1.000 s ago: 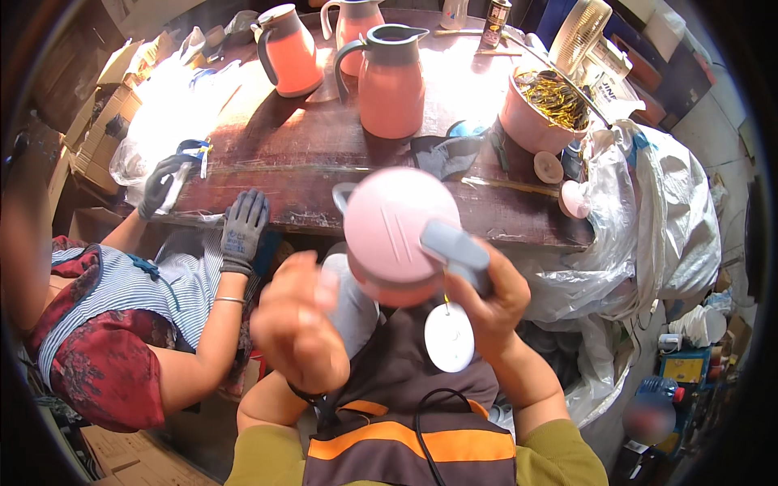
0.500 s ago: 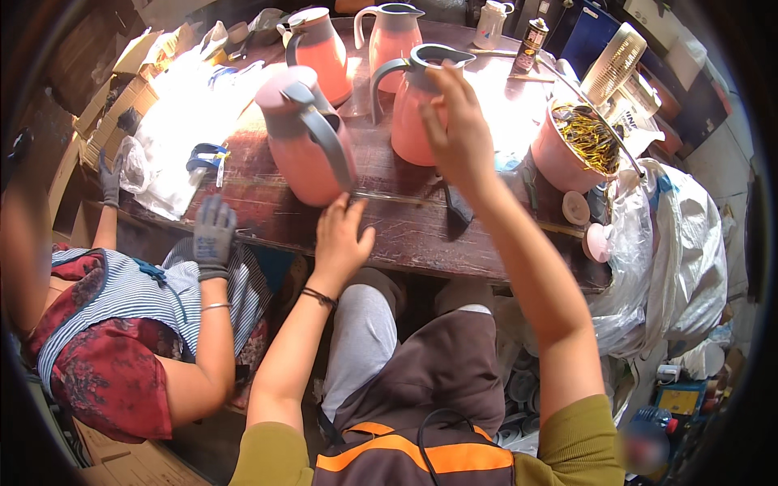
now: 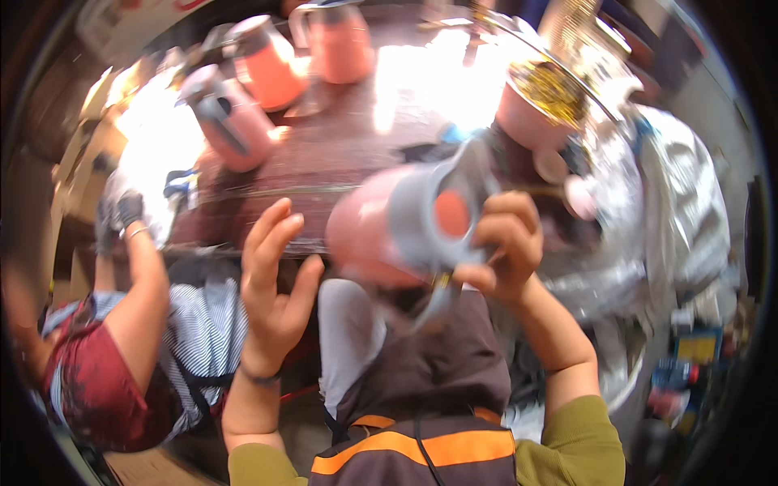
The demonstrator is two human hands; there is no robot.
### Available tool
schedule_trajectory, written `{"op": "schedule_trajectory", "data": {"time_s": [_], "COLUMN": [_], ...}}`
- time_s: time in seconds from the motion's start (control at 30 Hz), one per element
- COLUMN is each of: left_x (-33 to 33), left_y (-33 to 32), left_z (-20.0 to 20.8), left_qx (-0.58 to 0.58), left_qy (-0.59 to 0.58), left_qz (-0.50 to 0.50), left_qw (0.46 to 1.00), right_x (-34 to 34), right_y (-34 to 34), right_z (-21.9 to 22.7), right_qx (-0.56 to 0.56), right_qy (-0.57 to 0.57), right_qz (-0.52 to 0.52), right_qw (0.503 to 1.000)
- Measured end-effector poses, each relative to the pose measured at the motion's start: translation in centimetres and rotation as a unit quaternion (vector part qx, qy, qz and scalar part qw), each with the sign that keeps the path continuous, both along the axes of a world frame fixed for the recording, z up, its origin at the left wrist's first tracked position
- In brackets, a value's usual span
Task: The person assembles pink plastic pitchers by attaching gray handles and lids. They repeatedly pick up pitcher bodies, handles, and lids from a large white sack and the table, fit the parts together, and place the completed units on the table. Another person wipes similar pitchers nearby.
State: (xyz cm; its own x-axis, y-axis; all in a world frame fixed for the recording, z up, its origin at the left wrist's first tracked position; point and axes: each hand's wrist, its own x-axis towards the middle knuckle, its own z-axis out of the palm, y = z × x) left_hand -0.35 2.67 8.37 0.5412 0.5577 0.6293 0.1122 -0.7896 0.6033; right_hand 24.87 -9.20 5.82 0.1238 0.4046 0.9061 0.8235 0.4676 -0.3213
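Observation:
A pink jug (image 3: 373, 223) with a grey rim and grey handle lies tilted sideways in the air over my lap and the table's front edge. Its lidless mouth faces right, and an orange-pink inside shows. My right hand (image 3: 509, 243) grips the rim at the mouth, fingers curled and thumb on the near side. To the left of the jug's base, my left hand (image 3: 275, 283) is raised with fingers spread, apart from the jug and holding nothing. Motion blurs the jug and its handle.
On the dark red table (image 3: 324, 166) stand a lidded pink jug (image 3: 231, 121) and two more pink jugs farther back. A pink bucket (image 3: 527, 113) of yellow-black strips is at right, beside white plastic sacks (image 3: 681, 194). At left, a co-worker's gloved hands (image 3: 121, 212) are near white plastic.
My right hand has taken the open jug off the table, brought it toward me and tipped it sideways. My left hand has left the lidded jug. The co-worker's hands have come together; the view has shifted.

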Motion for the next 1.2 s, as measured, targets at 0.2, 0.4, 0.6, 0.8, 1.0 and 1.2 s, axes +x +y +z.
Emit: {"op": "schedule_trajectory", "data": {"time_s": [0.2, 0.4, 0.6, 0.8, 1.0, 1.2], "left_x": [4.7, 8.5, 10.3, 11.7, 10.8, 11.5], "left_y": [-8.5, -11.2, -11.8, -10.1, -8.8, -8.3], "left_z": [3.0, 1.7, 0.9, 1.2, 0.2, -1.4], "left_qx": [0.119, 0.079, -0.154, -0.185, -0.253, -0.282], "left_qy": [0.392, 0.355, 0.329, 0.334, 0.347, 0.298], "left_qz": [-0.296, -0.344, -0.264, -0.266, -0.209, -0.202], "left_qw": [0.863, 0.866, 0.894, 0.885, 0.878, 0.889], "right_x": [-5.1, -1.0, 6.5, 15.0, 21.0, 20.7], "right_y": [-10.9, -25.6, -43.2, -48.0, -49.6, -49.5], "right_z": [-4.0, -17.9, -41.5, -43.2, -46.6, -45.0], "right_qx": [-0.093, -0.248, -0.486, -0.756, -0.652, -0.688], "right_qy": [0.162, 0.460, 0.523, 0.088, -0.052, 0.079], "right_qz": [0.101, -0.252, -0.444, -0.488, -0.535, -0.497], "right_qw": [0.977, 0.814, 0.542, 0.427, 0.535, 0.523]}}
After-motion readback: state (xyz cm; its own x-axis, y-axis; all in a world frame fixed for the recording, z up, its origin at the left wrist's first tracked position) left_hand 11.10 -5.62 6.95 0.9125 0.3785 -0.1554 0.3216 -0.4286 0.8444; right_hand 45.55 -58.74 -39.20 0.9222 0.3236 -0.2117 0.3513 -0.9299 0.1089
